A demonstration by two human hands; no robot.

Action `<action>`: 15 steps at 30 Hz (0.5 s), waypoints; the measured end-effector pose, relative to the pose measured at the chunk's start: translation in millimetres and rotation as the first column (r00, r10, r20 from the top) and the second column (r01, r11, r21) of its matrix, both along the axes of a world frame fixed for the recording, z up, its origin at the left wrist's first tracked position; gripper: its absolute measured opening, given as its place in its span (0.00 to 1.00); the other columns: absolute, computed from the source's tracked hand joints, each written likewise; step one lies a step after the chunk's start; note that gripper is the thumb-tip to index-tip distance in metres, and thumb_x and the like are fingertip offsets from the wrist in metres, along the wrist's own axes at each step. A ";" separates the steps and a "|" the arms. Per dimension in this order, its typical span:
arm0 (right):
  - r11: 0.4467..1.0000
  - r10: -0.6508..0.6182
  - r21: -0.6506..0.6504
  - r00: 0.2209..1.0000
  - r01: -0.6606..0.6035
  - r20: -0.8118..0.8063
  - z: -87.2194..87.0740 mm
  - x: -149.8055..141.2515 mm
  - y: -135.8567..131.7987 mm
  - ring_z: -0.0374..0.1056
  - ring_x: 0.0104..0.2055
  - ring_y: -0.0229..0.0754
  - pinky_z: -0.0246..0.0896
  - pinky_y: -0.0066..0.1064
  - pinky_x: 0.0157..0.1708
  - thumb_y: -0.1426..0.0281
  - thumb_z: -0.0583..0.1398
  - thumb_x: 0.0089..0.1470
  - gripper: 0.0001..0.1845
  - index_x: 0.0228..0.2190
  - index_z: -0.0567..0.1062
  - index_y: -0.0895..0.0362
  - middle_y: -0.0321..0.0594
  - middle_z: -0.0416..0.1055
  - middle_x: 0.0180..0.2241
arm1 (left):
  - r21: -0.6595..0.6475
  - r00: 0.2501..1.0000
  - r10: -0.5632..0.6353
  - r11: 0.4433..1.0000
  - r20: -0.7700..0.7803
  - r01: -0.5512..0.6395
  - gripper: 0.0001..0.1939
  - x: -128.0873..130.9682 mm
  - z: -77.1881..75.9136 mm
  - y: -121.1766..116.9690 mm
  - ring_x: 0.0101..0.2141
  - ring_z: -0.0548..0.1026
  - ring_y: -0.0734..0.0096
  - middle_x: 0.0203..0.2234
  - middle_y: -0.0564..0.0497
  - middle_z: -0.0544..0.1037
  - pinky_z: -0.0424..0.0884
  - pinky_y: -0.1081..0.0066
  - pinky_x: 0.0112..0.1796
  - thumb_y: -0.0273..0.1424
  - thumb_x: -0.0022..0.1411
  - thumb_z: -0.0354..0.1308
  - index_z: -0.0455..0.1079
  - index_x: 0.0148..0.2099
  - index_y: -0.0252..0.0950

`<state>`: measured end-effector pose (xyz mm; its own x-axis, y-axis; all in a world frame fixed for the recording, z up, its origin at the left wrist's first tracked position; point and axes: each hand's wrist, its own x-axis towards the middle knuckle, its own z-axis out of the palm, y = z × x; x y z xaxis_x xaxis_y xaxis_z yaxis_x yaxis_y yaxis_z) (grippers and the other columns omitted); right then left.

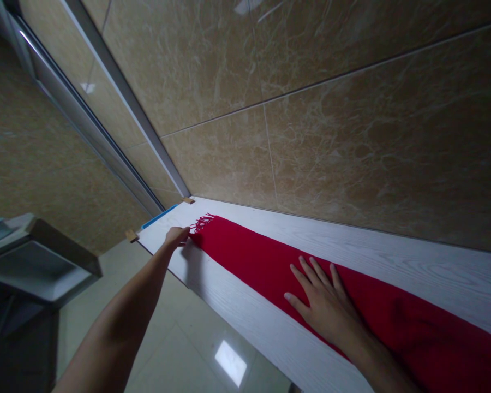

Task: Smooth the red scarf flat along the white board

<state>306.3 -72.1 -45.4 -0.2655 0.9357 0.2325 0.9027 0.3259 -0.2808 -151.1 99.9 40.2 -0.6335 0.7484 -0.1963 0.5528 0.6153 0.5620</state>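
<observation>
A long red scarf with a fringed far end lies stretched along a white wood-grain board. At the fringed end, my left hand pinches the scarf's near corner, its fingertips partly hidden. Farther along the cloth, my right hand rests palm down with fingers spread. The scarf looks flat at the far end and has soft wrinkles to the right of my right hand, where it runs out of view.
A tan marble-tiled wall borders the board's back edge. Small brown blocks and a blue strip sit at its far end. Pale glossy floor lies below. A grey-white cabinet-like object stands at left.
</observation>
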 end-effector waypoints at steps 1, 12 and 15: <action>1.000 -0.002 -0.002 1.000 0.002 -0.001 0.1 -0.2 0.0 0.48 0.75 0.60 0.38 0.66 0.72 0.47 0.56 0.64 0.37 0.67 0.68 0.51 0.46 0.56 0.72 | 0.014 1.000 0.004 1.000 0.021 -0.004 0.16 0.1 -1.7 -1.1 0.35 0.78 0.70 0.40 0.48 0.78 0.79 0.68 0.36 0.40 0.73 0.62 0.73 0.51 0.31; 1.000 0.009 -0.017 1.000 -0.009 0.004 2.7 0.7 -0.1 0.49 0.75 0.62 0.37 0.68 0.71 0.48 0.57 0.64 0.37 0.67 0.68 0.52 0.48 0.56 0.72 | 0.087 0.994 0.017 0.996 0.112 -0.027 0.14 -3.4 -1.0 -10.6 0.35 0.78 0.70 0.40 0.48 0.78 0.79 0.69 0.36 0.39 0.74 0.62 0.73 0.50 0.31; 0.999 0.005 -0.048 1.000 -0.005 0.011 6.9 0.1 -0.5 0.48 0.75 0.61 0.36 0.68 0.72 0.48 0.57 0.64 0.37 0.68 0.67 0.52 0.47 0.55 0.72 | 0.065 0.994 -0.016 0.998 0.108 0.009 0.13 -1.8 0.7 -14.2 0.34 0.78 0.71 0.39 0.48 0.78 0.79 0.69 0.35 0.37 0.73 0.62 0.74 0.49 0.31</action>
